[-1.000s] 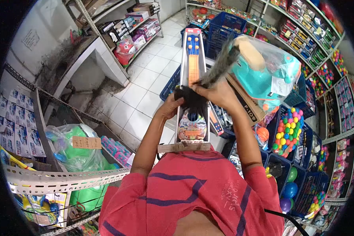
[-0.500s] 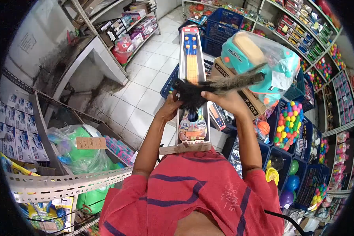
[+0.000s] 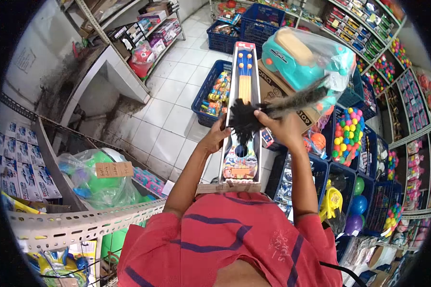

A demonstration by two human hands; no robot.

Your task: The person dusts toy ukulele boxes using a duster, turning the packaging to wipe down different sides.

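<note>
A boxed toy guitar with a blue head and orange pegs stretches away from the red shirt, its near end close to the waist. My left hand is closed on the left edge of this box, beside the black tuft. In my right hand is a feather duster, gripped near its black end. The duster's dark tuft lies across the middle of the guitar box, and its grey-brown feathers point right, over a cardboard box.
A turquoise toy in clear plastic rests on the cardboard box. Blue baskets hold toys and colourful balls. A perforated metal shelf edge runs at the lower left. White floor tiles show beyond the left arm.
The guitar box and both hands have shifted right in view. The duster has swung from pointing up-right to lying more sideways. More of the blue basket on the left now shows.
</note>
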